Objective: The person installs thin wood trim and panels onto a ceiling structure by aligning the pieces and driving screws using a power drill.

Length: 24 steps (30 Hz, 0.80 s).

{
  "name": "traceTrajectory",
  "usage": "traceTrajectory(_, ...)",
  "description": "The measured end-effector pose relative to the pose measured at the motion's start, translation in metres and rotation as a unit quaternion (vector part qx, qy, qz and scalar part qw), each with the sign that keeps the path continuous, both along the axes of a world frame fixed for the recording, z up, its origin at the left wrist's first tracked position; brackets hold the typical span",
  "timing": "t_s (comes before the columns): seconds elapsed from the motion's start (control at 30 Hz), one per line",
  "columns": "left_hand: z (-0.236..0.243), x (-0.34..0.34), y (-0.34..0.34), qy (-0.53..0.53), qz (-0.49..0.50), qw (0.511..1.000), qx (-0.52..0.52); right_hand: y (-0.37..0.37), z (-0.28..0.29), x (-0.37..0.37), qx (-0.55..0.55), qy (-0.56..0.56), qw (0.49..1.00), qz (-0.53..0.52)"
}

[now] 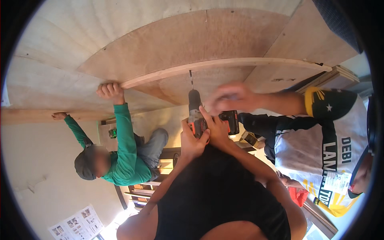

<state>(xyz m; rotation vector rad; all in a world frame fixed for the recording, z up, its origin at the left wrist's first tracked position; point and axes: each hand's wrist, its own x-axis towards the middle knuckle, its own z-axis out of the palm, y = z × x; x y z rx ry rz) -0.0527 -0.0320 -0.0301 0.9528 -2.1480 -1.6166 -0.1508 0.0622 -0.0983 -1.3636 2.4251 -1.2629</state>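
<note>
Both my hands are closed round a cordless drill [195, 110] with a dark chuck, a grey and red body and a black battery. My left hand [194, 138] grips its left side, and my right hand [216, 128] wraps the side nearest the battery [230, 120]. The drill points upward with a long thin bit [191, 80]. Its tip meets the lower edge of a pale wooden strip [224, 63] in the picture; I cannot tell whether it touches. The strip curves across a plywood surface [192, 36]. A co-worker's blurred hand [236, 96] hovers right beside the drill.
At left, a co-worker in green sleeves [128, 148] presses a fist [111, 92] at the strip's left end. Another co-worker in a white and dark jersey [304, 148] stands at right. Stacked boards [340, 78] lie at far right. Printed sheets [78, 224] hang on the wall.
</note>
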Motion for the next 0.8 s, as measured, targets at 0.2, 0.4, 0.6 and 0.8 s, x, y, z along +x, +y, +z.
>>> traceTrajectory(0.2,-0.016,0.000,0.006,0.030,0.005,0.999,0.011,0.016,0.010,-0.008,0.073,0.019,0.996,0.052)
traceTrajectory(0.4,0.010,-0.001,0.001,-0.024,0.002,0.999,0.025,0.009,0.030,-0.003,0.068,-0.025,0.997,0.015)
traceTrajectory(0.6,0.019,0.013,0.019,-0.041,0.088,0.995,0.000,0.009,0.016,0.013,0.009,-0.029,0.999,-0.008)
traceTrajectory(0.8,0.019,0.027,0.045,-0.019,0.161,0.986,-0.023,0.002,0.017,0.023,-0.001,0.004,1.000,-0.030)
